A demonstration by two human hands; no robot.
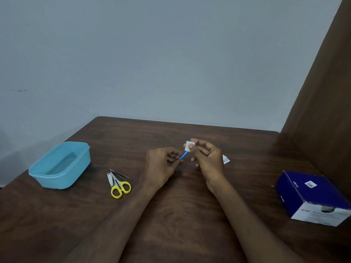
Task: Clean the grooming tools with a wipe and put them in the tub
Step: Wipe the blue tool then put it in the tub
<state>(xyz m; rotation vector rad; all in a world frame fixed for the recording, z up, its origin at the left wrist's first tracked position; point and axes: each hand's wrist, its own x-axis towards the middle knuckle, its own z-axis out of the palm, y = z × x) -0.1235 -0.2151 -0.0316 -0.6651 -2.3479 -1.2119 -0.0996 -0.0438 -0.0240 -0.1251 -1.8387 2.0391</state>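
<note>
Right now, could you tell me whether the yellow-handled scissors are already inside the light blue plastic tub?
No, the yellow-handled scissors lie on the brown wooden table, to the right of the light blue plastic tub.

A thin blue tool [183, 155] tilts above the table, its upper end wrapped in a white wipe [189, 145]; yellow-handled scissors [120, 185], clippers [110, 179] and tweezers [121, 174] lie beside the open blue tub [60, 165]

Both bare forearms extend forward from the lower edge of view and converge toward centre. Left hand [161, 164]: back facing up, fingers curled, fingertips pinching the lower end of a thin blue stick [183, 155]. Right hand [206, 158]: raised slightly higher, thumb and forefinger pinching a small white wipe [189, 145] around the stick's upper end, remaining fingers loosely curled.
</note>
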